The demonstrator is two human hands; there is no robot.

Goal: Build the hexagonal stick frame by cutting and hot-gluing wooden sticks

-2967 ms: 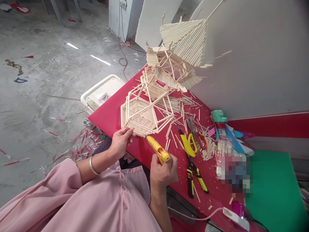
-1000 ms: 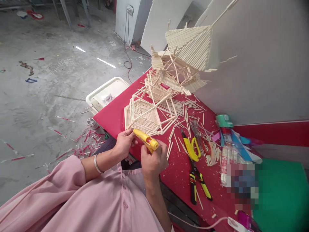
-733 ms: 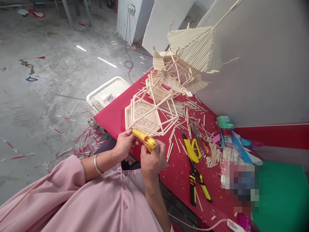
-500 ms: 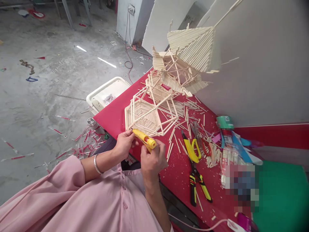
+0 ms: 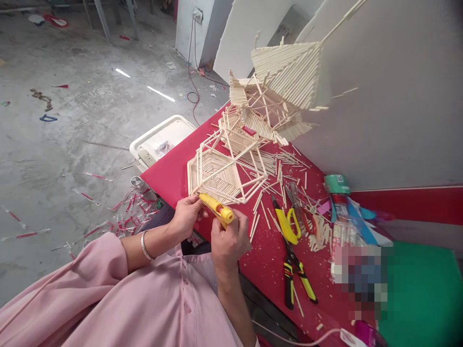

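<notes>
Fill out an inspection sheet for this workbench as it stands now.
Surface: red table, strewn with chips.
Job's things: hexagonal stick frame; yellow glue gun, nozzle at the frame's near edge.
Clutter: loose sticks, pliers, yellow cutter, green tape roll.
Hands: left hand at the frame's near corner; right hand gripping the glue gun.
Cables: white cord along the near edge; a red cable on the floor.
Surroundings: littered concrete floor, white tray, larger stick model.
</notes>
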